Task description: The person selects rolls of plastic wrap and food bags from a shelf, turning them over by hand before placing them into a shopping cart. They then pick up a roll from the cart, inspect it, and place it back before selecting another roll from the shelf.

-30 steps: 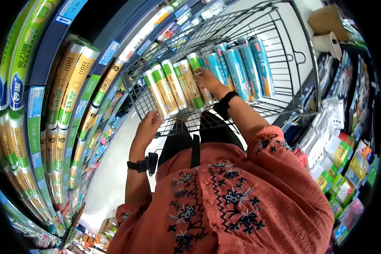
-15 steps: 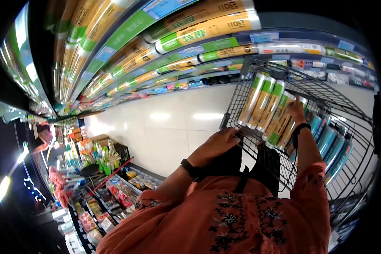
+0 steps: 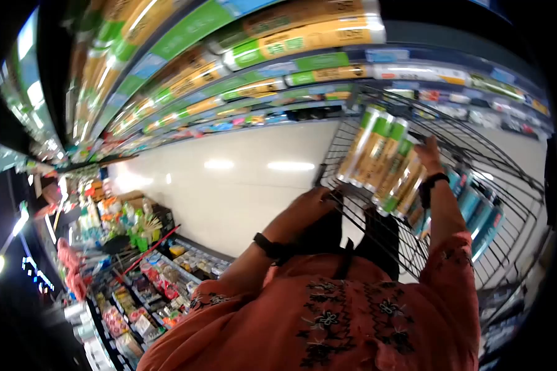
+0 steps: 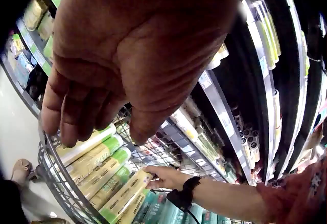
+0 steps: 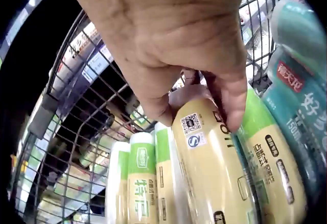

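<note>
A wire shopping cart [image 5: 45, 116] holds a row of tan-and-green rolls of plastic bags [image 3: 371, 148]. My right hand [image 3: 430, 154] reaches over the cart and pinches the end of one tan roll [image 5: 209, 152] between thumb and fingers. That roll leans over the others in the right wrist view. Beside it lie teal wrapped rolls [image 5: 301, 116] with white lettering. My left hand [image 3: 306, 210] is at the cart's near left corner; in the left wrist view its fingers [image 4: 69, 121] hang loosely over the cart edge, holding nothing.
Shelves with more tan bag rolls [image 3: 315, 37] run along the far side, above the cart. Pale tiled floor [image 3: 247, 185] stretches to the left of it. At lower left, a low display [image 3: 155, 278] carries mixed packaged goods.
The head view has swung, so the cart now appears farther right, with floor and a display in sight. My right hand has shifted along to the rolls' far ends.
</note>
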Motion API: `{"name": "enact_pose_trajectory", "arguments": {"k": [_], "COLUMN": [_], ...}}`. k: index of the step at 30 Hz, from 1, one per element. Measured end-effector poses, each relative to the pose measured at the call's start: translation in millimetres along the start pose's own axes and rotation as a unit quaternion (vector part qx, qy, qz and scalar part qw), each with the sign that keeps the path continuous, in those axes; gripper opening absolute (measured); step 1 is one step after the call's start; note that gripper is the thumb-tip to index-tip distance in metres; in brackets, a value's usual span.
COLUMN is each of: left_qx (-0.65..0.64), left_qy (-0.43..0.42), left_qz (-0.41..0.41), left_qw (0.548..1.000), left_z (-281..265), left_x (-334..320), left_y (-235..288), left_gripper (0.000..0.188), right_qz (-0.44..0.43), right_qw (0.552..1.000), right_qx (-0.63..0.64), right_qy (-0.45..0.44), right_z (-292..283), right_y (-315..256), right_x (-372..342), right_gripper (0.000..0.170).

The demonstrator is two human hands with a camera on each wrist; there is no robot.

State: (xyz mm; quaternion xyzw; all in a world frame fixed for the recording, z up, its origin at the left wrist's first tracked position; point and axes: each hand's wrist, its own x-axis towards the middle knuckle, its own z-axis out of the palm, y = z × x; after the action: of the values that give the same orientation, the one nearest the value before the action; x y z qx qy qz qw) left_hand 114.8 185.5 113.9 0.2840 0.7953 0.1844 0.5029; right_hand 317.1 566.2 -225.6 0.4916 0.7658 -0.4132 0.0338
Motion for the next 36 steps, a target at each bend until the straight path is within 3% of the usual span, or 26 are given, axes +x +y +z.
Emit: {"name": "enact_pose_trajectory", "arguments": {"k": [6,7,9,10,14,15,19,23,25,29,30,34,36], "left_qx": [-0.038,-0.033,-0.047,-0.048,-0.061,-0.053,-0.11,-0.308,-0.322,-0.383,-0.421,-0.446,-0.431], "left_qy": [-0.028,-0.041,-0.043,-0.044,-0.048,-0.039,0.051,0.023,0.033,0.054,0.033,0.098,0.13], "left_qz": [0.048,0.047,0.065,0.077,0.122,0.13,0.211,0.185,0.212,0.227,0.257,0.295,0.293], "left_qw": [0.998,0.998,0.996,0.995,0.989,0.989,0.97,0.933,0.922,0.894,0.87,0.839,0.844], "left_z": [-13.8,-18.5,-25.8,-29.2,-42.9,-46.4,-60.1,-79.5,-77.3,-71.1,-71.6,-67.5,-69.7], "left_x": [18.8,22.8,29.3,34.1,58.7,65.3,72.7,37.2,20.2,0.8,-6.5,-40.5,-55.4], "left_y": [20.1,27.2,37.4,40.1,39.7,41.6,59.1,98.0,106.5,109.2,108.7,122.9,122.3], "left_gripper": [0.048,0.049,0.049,0.049,0.053,0.052,0.061,0.064,0.064,0.059,0.054,0.052,0.053], "right_qz": [-0.03,-0.074,-0.063,-0.115,-0.059,-0.048,0.014,-0.001,-0.023,-0.046,-0.057,-0.062,-0.071], "right_qw": [0.999,0.997,0.997,0.993,0.983,0.941,0.893,0.829,0.802,0.785,0.785,0.793,0.799], "right_qx": [-0.005,-0.018,0.021,0.011,0.13,0.31,0.426,0.544,0.588,0.613,0.614,0.605,0.597], "right_qy": [-0.019,-0.022,-0.042,0.003,0.119,0.129,0.142,0.127,0.105,0.071,0.066,0.041,0.016], "right_z": [-66.4,-83.3,-122.7,-126.8,-184.0,-188.6,-232.4,-232.7,-231.7,-230.0,-229.5,-237.6,-240.8], "right_y": [-58.9,-74.5,-122.5,-119.8,-161.0,-164.7,-212.7,-224.3,-230.2,-224.0,-223.3,-237.0,-238.7], "right_x": [-76.9,-95.9,-145.7,-161.9,-242.1,-258.2,-317.0,-333.2,-332.7,-322.3,-320.6,-332.7,-337.2], "right_gripper": [0.06,0.063,0.064,0.059,0.058,0.055,0.051,0.044,0.041,0.033,0.036,0.043,0.043]}}
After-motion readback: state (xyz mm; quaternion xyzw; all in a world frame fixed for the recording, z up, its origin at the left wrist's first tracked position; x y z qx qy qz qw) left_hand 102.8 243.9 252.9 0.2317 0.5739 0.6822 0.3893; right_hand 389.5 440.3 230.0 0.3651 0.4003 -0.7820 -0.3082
